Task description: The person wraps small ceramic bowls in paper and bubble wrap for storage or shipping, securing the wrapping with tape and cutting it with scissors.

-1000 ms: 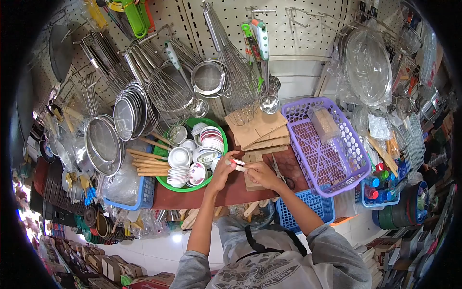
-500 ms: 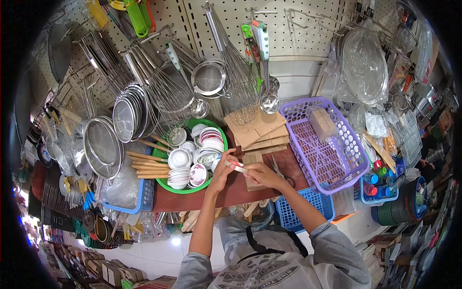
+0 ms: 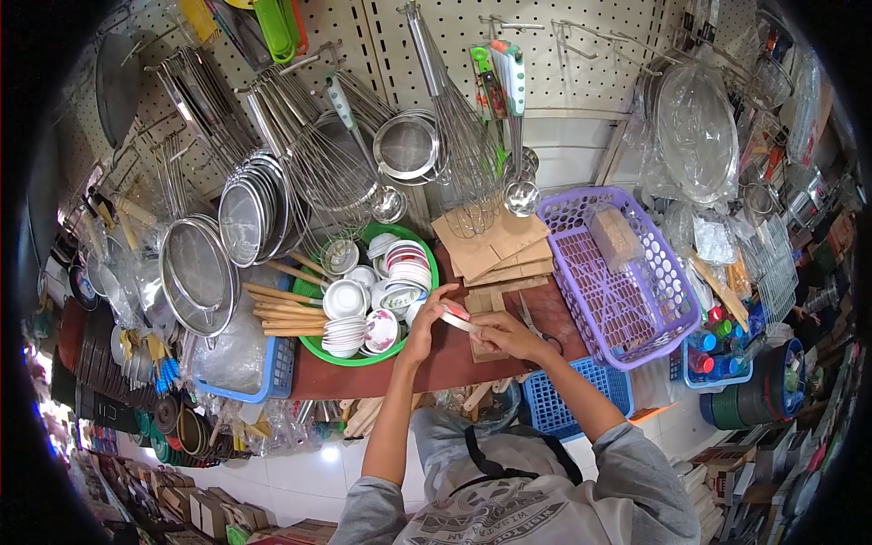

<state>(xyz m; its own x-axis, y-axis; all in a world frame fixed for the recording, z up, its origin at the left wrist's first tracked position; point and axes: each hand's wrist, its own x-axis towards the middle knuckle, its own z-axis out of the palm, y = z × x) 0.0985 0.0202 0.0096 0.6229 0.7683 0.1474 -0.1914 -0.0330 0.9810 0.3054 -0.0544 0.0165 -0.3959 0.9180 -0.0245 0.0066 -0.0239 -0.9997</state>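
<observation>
A small white object with a red patch [image 3: 459, 321], perhaps a roll of tape, is between my two hands over the front of the red-brown table [image 3: 427, 361]. My left hand [image 3: 425, 325] has its fingers around the object's left end. At its right end, my right hand [image 3: 501, 333] pinches it with curled fingers. Just left of my hands stands a green basin [image 3: 338, 359] of small bowls [image 3: 343, 332]. Brown cardboard pieces [image 3: 495, 243] are stacked behind my hands, and scissors [image 3: 529, 315] lie to the right of them.
A purple basket [image 3: 627, 359] with a clear packet [image 3: 614, 238] stands at the right. Whisks [image 3: 459, 118] and strainers [image 3: 195, 272] hang from the pegboard [image 3: 581, 82]. Wooden-handled tools [image 3: 292, 318] jut over the basin's left side. A blue basket [image 3: 577, 395] is below the table edge.
The view has shifted slightly, so the scene sits a little further right. The white object is turned more slantwise, and more of it shows between my hands.
</observation>
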